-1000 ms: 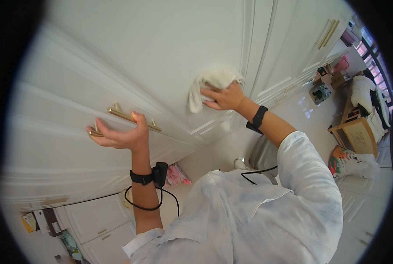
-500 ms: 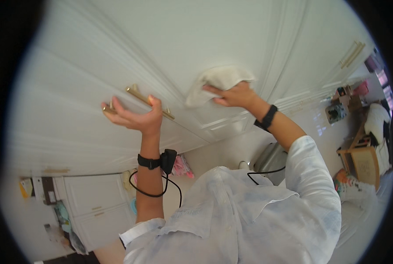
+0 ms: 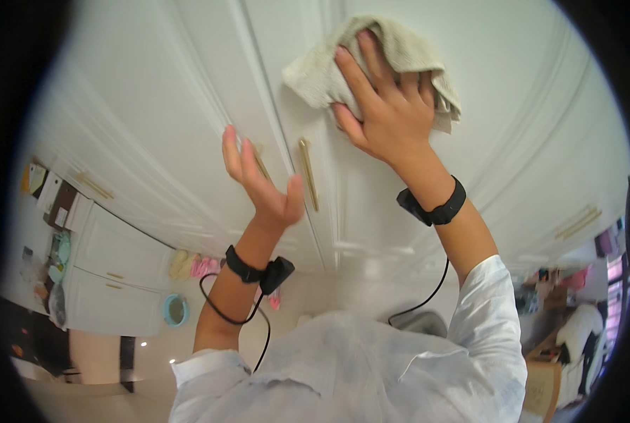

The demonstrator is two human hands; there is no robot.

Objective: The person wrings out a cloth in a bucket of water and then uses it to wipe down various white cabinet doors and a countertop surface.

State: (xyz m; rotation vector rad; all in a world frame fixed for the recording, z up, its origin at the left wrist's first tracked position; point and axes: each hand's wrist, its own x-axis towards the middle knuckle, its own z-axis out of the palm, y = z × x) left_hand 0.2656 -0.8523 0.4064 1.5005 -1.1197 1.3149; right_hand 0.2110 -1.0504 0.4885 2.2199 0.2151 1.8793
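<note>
My right hand (image 3: 385, 106) presses a beige cloth (image 3: 389, 60) flat against a white panelled cabinet door (image 3: 512, 113), fingers spread over it. My left hand (image 3: 258, 176) is open, palm against the neighbouring white door, beside a gold bar handle (image 3: 261, 163) that its fingers partly hide. A second gold bar handle (image 3: 308, 174) stands between my two hands. Both wrists wear black bands with cables running down to my white shirt.
More white cabinet fronts with gold handles (image 3: 93, 185) stretch to the left, and another pair of handles (image 3: 577, 222) sits at the right. Low down are a light blue round container (image 3: 176, 310), pink items (image 3: 203, 266) and cluttered furniture (image 3: 561, 331) at the right edge.
The view has swung so the doors stand closer and more upright. My right hand with the cloth has moved up the door. My left hand has shifted next to the handle pair.
</note>
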